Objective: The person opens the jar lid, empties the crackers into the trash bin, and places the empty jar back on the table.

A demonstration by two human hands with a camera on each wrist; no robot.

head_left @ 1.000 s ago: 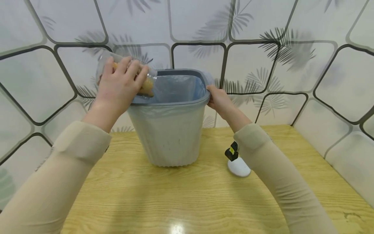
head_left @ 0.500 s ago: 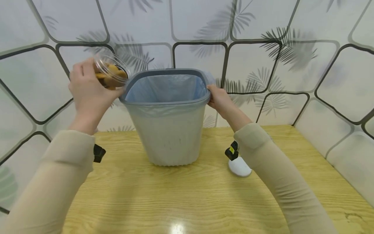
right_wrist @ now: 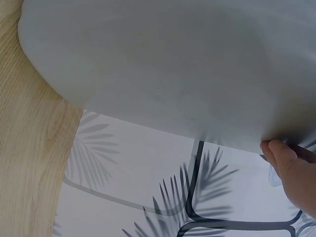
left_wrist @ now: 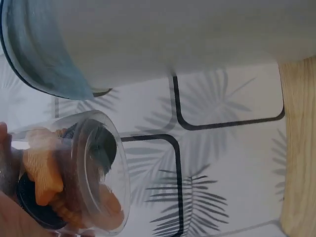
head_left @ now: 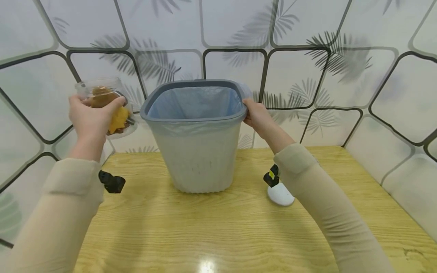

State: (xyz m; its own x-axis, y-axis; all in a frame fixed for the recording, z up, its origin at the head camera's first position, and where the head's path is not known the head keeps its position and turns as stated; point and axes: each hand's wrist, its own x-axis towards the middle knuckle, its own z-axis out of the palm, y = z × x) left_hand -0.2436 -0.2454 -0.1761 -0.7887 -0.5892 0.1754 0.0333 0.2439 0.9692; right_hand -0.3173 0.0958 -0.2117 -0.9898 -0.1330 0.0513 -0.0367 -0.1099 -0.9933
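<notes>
On the left, my left hand holds a clear plastic jar by its side, thumb across the front. The jar is nearly upright, in the air beside the bin. Orange, brown and black pieces fill it; one yellow piece is star-shaped. The left wrist view shows the jar close up, its base end toward the camera. A pale waste bin with a grey rim and a thin bluish bag stands upright in the middle. My right hand grips its right rim; the right wrist view shows fingertips at the bin wall.
A white round disc, perhaps a lid, lies on the wooden table under my right forearm. Black wrist cameras hang below both cuffs. Patterned walls close the back and the right side.
My left hand has drawn the jar left, away from over the bin's opening, and turned it from tipped sideways to nearly upright. Pieces remain inside it. The right hand and bin stay put.
</notes>
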